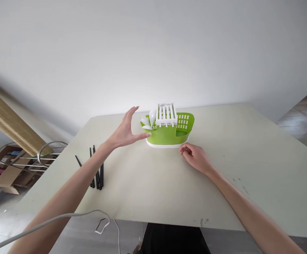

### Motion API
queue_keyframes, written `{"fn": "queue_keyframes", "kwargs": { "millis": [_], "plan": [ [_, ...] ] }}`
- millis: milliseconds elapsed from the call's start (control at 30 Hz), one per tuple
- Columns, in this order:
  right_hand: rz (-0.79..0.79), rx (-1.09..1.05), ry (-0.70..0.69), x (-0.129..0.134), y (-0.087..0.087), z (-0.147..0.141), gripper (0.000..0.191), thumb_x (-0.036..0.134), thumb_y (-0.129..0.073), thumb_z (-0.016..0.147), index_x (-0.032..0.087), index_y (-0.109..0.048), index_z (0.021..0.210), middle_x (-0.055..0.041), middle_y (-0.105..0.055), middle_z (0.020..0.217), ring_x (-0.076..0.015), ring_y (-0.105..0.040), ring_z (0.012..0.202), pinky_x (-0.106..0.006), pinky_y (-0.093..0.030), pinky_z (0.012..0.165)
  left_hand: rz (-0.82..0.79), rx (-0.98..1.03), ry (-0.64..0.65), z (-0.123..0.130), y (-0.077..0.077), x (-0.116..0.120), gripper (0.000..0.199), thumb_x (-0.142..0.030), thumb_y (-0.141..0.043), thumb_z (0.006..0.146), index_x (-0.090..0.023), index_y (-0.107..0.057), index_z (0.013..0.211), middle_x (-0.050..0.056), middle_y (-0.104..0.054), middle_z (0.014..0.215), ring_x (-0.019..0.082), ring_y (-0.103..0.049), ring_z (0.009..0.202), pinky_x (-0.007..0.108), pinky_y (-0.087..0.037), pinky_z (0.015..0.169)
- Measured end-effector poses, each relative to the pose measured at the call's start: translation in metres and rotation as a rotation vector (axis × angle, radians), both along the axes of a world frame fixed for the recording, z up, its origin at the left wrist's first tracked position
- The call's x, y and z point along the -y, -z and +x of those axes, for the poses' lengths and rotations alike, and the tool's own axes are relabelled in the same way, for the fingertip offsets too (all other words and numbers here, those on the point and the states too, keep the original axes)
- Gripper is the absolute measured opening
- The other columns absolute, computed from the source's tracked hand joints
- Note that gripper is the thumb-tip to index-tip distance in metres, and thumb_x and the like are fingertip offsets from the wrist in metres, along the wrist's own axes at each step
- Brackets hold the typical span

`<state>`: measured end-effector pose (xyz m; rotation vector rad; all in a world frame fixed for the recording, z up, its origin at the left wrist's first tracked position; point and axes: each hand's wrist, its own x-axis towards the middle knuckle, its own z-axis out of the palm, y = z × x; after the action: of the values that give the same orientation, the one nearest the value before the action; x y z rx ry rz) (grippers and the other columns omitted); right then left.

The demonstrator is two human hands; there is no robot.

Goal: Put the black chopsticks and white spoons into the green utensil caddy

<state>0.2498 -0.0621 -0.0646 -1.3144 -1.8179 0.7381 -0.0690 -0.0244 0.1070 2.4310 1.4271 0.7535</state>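
A green plastic cutlery holder with a white base stands near the back of the table. A white slotted rack sits across its middle. Several white spoons stick up, bowls uppermost, from its left compartment. My left hand is at the holder's left side, fingers spread, the thumb tip at its front left wall. Nothing shows in that hand. My right hand rests on the table by the front right of the base, fingers curled in; whether they hold anything is hidden. Several black chopsticks lie beyond my left forearm, partly covered by it.
The pale table reaches to a white wall behind. On the left are a metal rack, a cardboard box and a long brown board. A grey cable crosses over my left forearm.
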Motion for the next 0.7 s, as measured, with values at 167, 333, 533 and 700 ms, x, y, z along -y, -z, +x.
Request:
{"fn": "queue_keyframes", "kwargs": {
  "millis": [167, 333, 533, 700],
  "plan": [
    [0.007, -0.015, 0.0, -0.001, 0.001, 0.001, 0.018, 0.02, -0.051, 0.088, 0.025, -0.068, 0.09, -0.0002, -0.077, 0.087, -0.017, -0.063, 0.068, -0.03, -0.047, 0.068, -0.055, 0.05, 0.043, 0.015, 0.003, -0.037, 0.135, -0.064, -0.09, 0.064, -0.029, -0.013, 0.169, 0.019, -0.016, 0.174, 0.045, -0.019, 0.16, 0.06, -0.026, 0.126],
    [0.002, -0.028, -0.013, -0.001, 0.001, 0.001, 0.018, 0.021, -0.05, 0.089, 0.025, -0.068, 0.09, -0.0003, -0.077, 0.088, -0.0168, -0.063, 0.067, -0.03, -0.047, 0.068, -0.258, 0.057, 0.062, 0.014, -0.002, -0.071, 0.142, -0.055, -0.094, 0.061, -0.028, -0.006, 0.169, 0.027, -0.032, 0.167, 0.043, -0.03, 0.157, 0.057, -0.038, 0.118],
    [0.007, -0.035, -0.012, -0.003, 0.002, 0.0, 0.018, 0.02, -0.05, 0.088, 0.025, -0.067, 0.09, -0.0004, -0.077, 0.087, -0.0172, -0.065, 0.069, -0.029, -0.047, 0.068, -0.407, 0.06, 0.087, 0.014, -0.001, -0.079, 0.117, -0.048, -0.091, 0.067, -0.033, -0.03, 0.165, 0.02, -0.05, 0.158, 0.036, -0.049, 0.145, 0.053, -0.045, 0.113],
    [-0.007, -0.045, -0.022, -0.004, 0.002, 0.0, 0.018, 0.02, -0.05, 0.088, 0.025, -0.066, 0.09, 0.0005, -0.077, 0.087, -0.0168, -0.066, 0.072, -0.029, -0.047, 0.07, -0.443, 0.187, 0.079, 0.015, 0.002, -0.078, 0.086, -0.049, -0.085, 0.076, -0.03, -0.051, 0.153, 0.014, -0.057, 0.153, 0.03, -0.061, 0.132, 0.045, -0.053, 0.105]
  ]
}}
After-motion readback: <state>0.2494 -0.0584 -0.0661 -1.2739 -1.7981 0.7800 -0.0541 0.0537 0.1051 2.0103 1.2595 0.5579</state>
